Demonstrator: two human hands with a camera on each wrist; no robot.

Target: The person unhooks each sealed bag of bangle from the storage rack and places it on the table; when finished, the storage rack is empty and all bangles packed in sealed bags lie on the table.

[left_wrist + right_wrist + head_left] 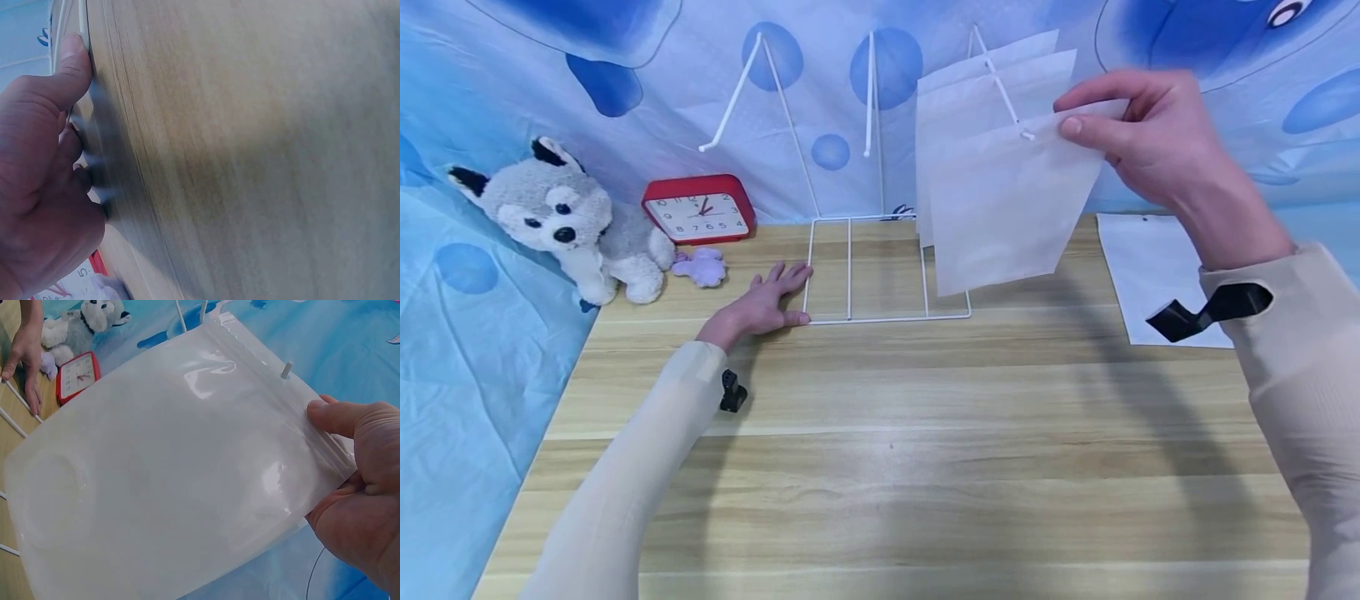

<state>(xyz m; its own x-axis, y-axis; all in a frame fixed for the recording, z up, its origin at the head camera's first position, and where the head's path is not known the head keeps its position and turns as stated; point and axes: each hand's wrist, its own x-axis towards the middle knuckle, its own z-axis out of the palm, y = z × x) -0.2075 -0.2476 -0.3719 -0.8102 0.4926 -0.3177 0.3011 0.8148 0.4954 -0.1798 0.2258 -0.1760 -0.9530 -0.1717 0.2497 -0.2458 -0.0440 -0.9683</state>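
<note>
My right hand (1157, 137) pinches the upper right corner of a white zip-top plastic bag (1007, 208) between thumb and fingers. A prong of the white wire rack (889, 320) pokes through the bag near its top edge, and its tip (286, 370) shows in the right wrist view. More white bags (1030, 62) hang behind it on the same prong. At the rack's left side, my left hand (760, 304) rests with fingers spread, fingertips right at the base wire. The left wrist view shows its thumb (74, 59) against the wire.
Another white bag (1157, 283) lies flat on the wooden table (887, 458) at the right, partly behind my right forearm. A plush husky (561, 221), a red clock (700, 208) and a small purple toy (700, 267) stand at the back left. A blue patterned curtain hangs behind.
</note>
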